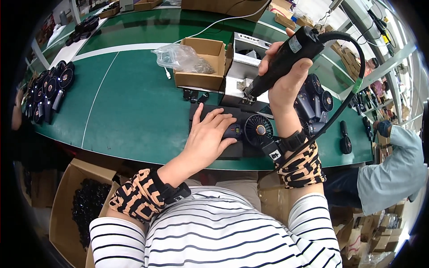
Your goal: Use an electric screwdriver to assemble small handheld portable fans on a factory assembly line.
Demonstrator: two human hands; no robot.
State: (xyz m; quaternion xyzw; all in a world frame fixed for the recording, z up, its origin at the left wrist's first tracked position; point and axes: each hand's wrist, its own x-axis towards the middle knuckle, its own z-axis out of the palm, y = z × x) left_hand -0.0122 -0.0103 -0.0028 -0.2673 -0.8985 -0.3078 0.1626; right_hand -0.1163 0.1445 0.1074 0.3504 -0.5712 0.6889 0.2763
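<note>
A black handheld fan point(258, 129) lies on a dark pad point(195, 111) at the table's near edge, its small display lit. Over its handle rests my left hand point(208, 133), thumb on the near side and fingers on the far side, holding it against the pad. My right hand point(286, 85) is wrapped round a black electric screwdriver point(286, 58), tilted with its tip down to the left. That tip is at the front of a silver box-shaped screw feeder point(232, 91); whether a screw sits on it cannot be seen.
Left of the feeder stands a cardboard box point(199, 80) with small screws and a plastic bag point(176, 57). Fans are piled at the left point(51, 89) and right point(315, 98). The screwdriver's cable point(344, 105) loops past my right arm. A co-worker's sleeve point(393, 156) shows at the right.
</note>
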